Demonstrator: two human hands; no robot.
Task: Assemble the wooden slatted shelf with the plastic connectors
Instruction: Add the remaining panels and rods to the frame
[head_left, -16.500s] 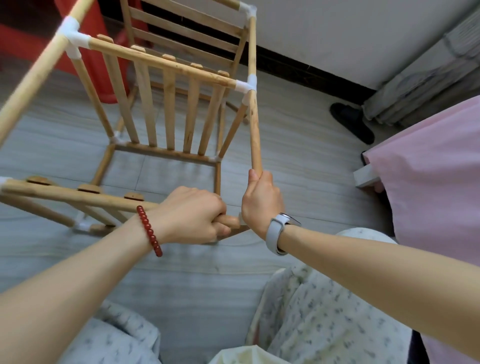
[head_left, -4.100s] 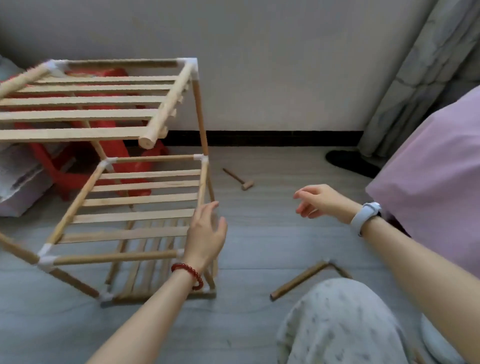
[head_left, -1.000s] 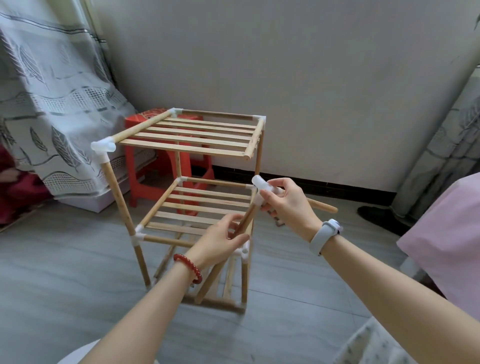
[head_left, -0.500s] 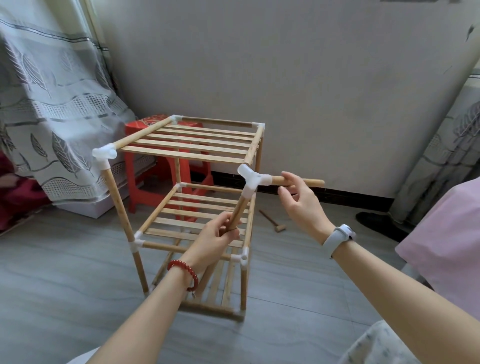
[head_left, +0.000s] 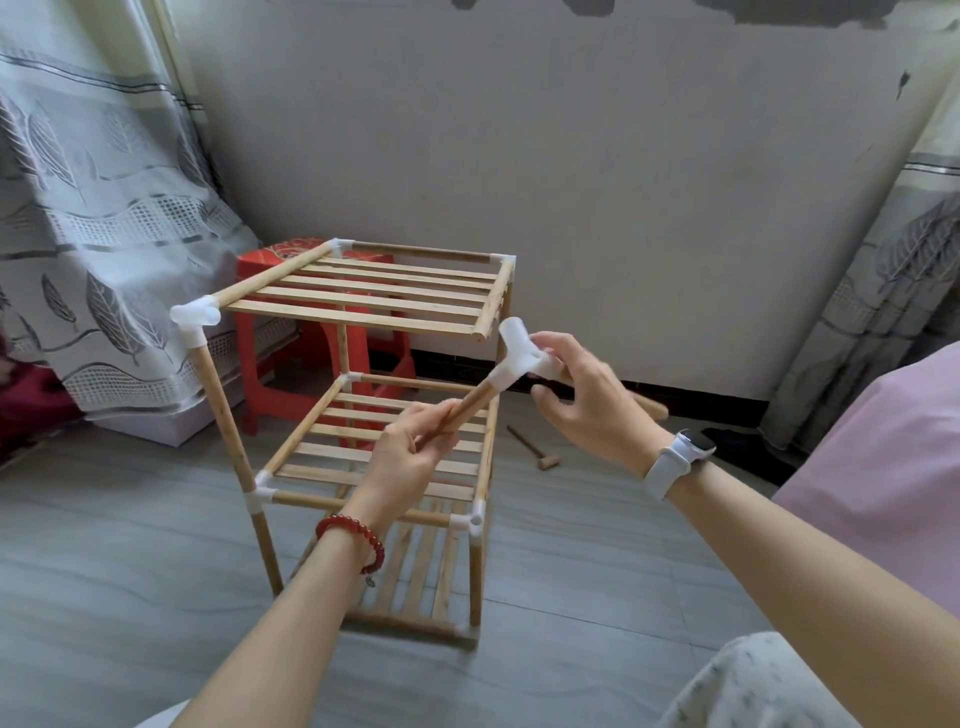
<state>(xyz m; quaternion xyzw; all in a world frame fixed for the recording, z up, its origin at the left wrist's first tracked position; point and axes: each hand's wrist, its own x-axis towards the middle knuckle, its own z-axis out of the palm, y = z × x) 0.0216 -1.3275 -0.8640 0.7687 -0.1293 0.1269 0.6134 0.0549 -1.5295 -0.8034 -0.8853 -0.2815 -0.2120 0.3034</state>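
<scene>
Standing on the grey floor (head_left: 130, 571) near the wall, the wooden shelf (head_left: 363, 395) is seen with three slatted levels and white plastic corner pieces; the top front right corner of the shelf has no corner piece on it; a loose white connector (head_left: 514, 353) is held up just beside that bare corner; two wooden rods are stuck in the connector; one rod (head_left: 467, 408) slopes down to the left and is gripped by the left hand (head_left: 410, 457), whose fingers are curled round it; the other rod (head_left: 649, 408) runs off to the right behind the right hand (head_left: 587, 400); the connector is pinched by the right thumb and fingers, while the other fingers are loosely spread; a red bead bracelet (head_left: 358, 535) is worn on the left wrist and a white watch (head_left: 680, 457) on the right wrist; a small wooden mallet (head_left: 535, 449) is lying on the floor behind the shelf; a red stool (head_left: 306, 338) is seen behind the shelf, beside a grey leaf curtain (head_left: 93, 208).
</scene>
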